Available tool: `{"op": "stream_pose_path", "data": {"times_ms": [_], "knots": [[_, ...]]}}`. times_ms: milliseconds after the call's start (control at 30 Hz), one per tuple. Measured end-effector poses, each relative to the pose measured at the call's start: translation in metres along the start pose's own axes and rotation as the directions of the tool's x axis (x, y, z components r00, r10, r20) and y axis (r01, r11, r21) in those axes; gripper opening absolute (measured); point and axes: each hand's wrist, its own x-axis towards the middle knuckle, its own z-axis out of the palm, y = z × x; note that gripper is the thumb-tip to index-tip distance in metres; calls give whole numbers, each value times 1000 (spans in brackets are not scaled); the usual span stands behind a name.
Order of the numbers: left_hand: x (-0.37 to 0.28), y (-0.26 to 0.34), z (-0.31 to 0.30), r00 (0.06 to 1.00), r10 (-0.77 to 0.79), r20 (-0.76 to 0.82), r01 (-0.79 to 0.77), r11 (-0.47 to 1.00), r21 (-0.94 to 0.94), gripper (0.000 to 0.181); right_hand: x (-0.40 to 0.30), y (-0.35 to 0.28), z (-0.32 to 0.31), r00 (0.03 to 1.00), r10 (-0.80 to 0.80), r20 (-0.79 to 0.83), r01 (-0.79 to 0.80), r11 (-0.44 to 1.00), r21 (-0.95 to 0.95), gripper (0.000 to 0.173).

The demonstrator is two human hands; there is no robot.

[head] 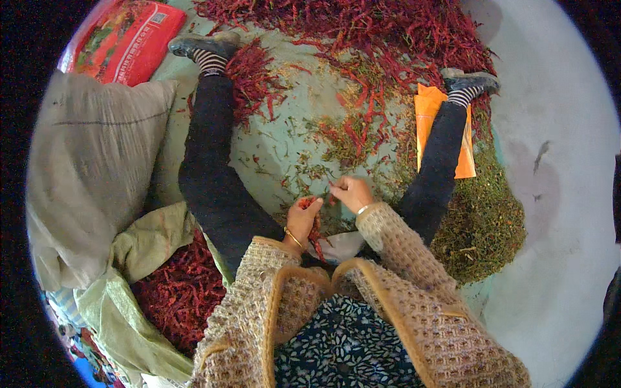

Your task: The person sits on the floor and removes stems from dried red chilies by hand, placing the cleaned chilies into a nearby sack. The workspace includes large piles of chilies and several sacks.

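Note:
My left hand (302,219) is closed around a bunch of dried red chili peppers (318,240), whose tips hang out below the palm. Close by on the right, my right hand (354,194) has thumb and forefinger pinched on a small chili stem (330,173); the fingers partly hide it. Below both hands, scattered loose stems (310,175) lie on the pale green ground sheet (264,140) between my outstretched legs. A smaller heap of dried red chilies (253,80) rests against the inside of my left ankle.
A large chili pile (378,29) spans the far side. At right, a heap of stems (478,228) lies near an orange packet (427,114) under my right leg. On the left stand an open sack of chilies (104,310), a full grey sack (97,169) and a red printed bag (140,43).

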Motion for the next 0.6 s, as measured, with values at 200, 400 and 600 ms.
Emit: {"op": "stream_pose_path", "data": {"times_ms": [200, 400, 600], "knots": [[10, -14, -8, 994, 108, 24, -110, 990, 84, 18, -28, -31, -11, 993, -101, 67, 88, 983, 164, 28], [8, -7, -7, 998, 58, -19, -57, 997, 58, 18, 42, -38, 13, 784, -612, -105, 415, 642, -644, 25], [0, 0, -5, 998, 69, -3, -69, 997, 22, 23, -25, 29, 30, 929, -282, 241, 364, 821, -441, 25]]}}
